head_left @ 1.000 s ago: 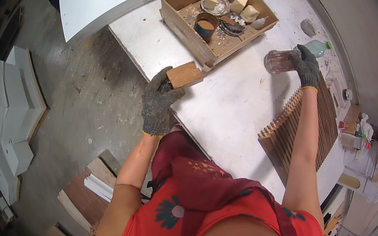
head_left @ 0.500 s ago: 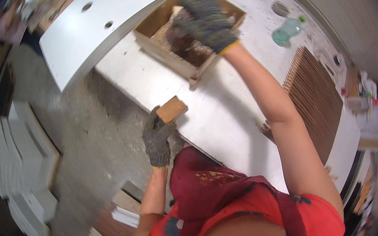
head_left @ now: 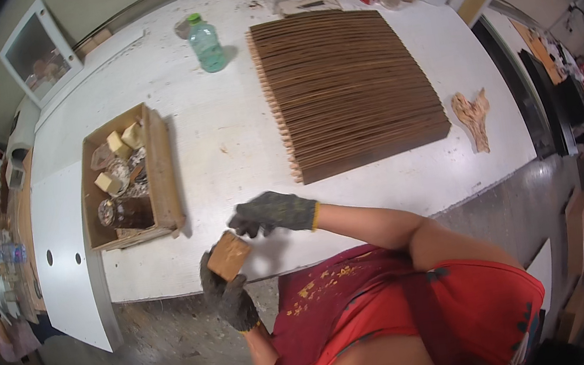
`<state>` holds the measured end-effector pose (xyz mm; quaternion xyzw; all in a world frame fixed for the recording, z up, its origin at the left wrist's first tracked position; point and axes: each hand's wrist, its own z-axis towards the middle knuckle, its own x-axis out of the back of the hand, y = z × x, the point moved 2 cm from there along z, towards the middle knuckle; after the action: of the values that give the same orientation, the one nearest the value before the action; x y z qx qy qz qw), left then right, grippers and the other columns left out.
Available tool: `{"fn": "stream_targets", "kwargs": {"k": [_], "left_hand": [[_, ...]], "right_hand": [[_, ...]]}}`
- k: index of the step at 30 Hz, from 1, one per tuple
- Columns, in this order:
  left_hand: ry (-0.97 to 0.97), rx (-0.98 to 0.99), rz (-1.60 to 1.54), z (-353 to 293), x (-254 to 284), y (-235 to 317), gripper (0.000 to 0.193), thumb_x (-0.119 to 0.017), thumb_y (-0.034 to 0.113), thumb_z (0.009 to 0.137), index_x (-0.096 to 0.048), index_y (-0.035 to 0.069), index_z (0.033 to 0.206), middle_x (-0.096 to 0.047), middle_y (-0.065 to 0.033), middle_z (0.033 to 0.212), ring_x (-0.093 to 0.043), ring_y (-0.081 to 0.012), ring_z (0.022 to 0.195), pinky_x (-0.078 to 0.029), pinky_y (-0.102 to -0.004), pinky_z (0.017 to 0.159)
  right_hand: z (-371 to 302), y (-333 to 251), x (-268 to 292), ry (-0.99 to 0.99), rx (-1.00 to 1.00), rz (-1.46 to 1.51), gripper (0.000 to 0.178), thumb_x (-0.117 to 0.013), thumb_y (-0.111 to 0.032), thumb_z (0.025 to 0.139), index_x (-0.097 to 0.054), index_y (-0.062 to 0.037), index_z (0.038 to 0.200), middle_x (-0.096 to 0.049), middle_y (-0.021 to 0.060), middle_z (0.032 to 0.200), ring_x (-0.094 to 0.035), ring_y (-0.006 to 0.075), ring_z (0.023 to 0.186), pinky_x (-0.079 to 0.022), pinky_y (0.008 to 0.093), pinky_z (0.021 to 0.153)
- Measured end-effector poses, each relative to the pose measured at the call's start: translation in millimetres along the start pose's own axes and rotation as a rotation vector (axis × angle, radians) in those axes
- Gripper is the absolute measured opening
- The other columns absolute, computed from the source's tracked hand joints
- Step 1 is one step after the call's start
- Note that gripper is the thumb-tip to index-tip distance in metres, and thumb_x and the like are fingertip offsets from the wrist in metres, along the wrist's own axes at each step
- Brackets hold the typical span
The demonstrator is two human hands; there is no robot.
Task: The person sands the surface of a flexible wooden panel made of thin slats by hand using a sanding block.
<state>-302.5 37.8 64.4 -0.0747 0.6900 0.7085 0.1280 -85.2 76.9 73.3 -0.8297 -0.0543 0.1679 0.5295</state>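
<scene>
My left hand (head_left: 231, 300), in a dark grey knit glove, grips a small brown wooden block (head_left: 229, 257) just over the table's front edge. Close to the block's upper right, my gloved right hand (head_left: 277, 211) has its fingers curled downward; whatever they may hold is hidden. To the left of both hands stands an open wooden box (head_left: 165, 172) on the white table (head_left: 229, 158). Inside it lie several pale yellow blocks (head_left: 108, 182), a dark glass jar (head_left: 126, 212) on its side and loose bits.
A wide row of brown grooved strips (head_left: 357, 91) covers the table's right half. Behind the box stands a green plastic bottle (head_left: 207, 48). Crumpled brown paper (head_left: 473, 118) lies at the right, and a white panel (head_left: 69, 296) with two holes at the left.
My right hand has come out of the wooden box and moved beside the block in my left hand. The view has turned to the right, so the box now appears at the left.
</scene>
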Motion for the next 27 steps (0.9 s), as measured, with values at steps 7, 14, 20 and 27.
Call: {"fn": "stream_targets", "kwargs": {"k": [7,14,20,27], "left_hand": [[-0.655,0.230,0.099,-3,-147,-26,0.074,-0.075,-0.006,0.062,-0.056,-0.002,0.133,-0.059,-0.0140,0.134,-0.053,-0.0242,0.126,-0.041,-0.0369,0.109],[-0.966,0.236,0.215,-28,-239,-47,0.071,-0.078,-0.003,0.062,-0.059,0.001,0.130,-0.057,-0.0155,0.137,-0.052,-0.0277,0.129,-0.039,-0.0402,0.111],[-1.107,0.039,0.334,-54,-299,-67,0.069,-0.083,0.013,0.072,-0.057,0.006,0.135,-0.056,-0.0123,0.140,-0.052,-0.0268,0.129,-0.040,-0.0404,0.110],[-0.107,0.131,0.619,-58,-242,-100,0.086,-0.087,0.018,0.071,-0.044,0.003,0.144,-0.055,-0.0179,0.137,-0.057,-0.0245,0.119,-0.049,-0.0379,0.100]], "right_hand": [[-152,57,79,-0.122,-0.121,0.625,0.085,-0.029,-0.075,0.093,-0.059,-0.0016,0.126,-0.071,0.0160,0.097,-0.068,0.0218,0.066,-0.049,0.0266,0.047],[-230,115,158,-0.129,-0.167,0.876,0.087,-0.036,-0.072,0.091,-0.051,0.0023,0.134,-0.067,0.0195,0.104,-0.067,0.0244,0.080,-0.055,0.0314,0.063],[-287,141,214,-0.015,-0.044,0.353,0.049,-0.051,-0.024,0.096,-0.044,0.0002,0.139,-0.058,0.0166,0.129,-0.059,0.0287,0.113,-0.050,0.0425,0.096],[-305,92,283,0.296,0.270,1.005,0.067,-0.060,-0.025,0.087,-0.037,0.0051,0.142,-0.050,0.0209,0.133,-0.048,0.0347,0.124,-0.042,0.0461,0.105]]}}
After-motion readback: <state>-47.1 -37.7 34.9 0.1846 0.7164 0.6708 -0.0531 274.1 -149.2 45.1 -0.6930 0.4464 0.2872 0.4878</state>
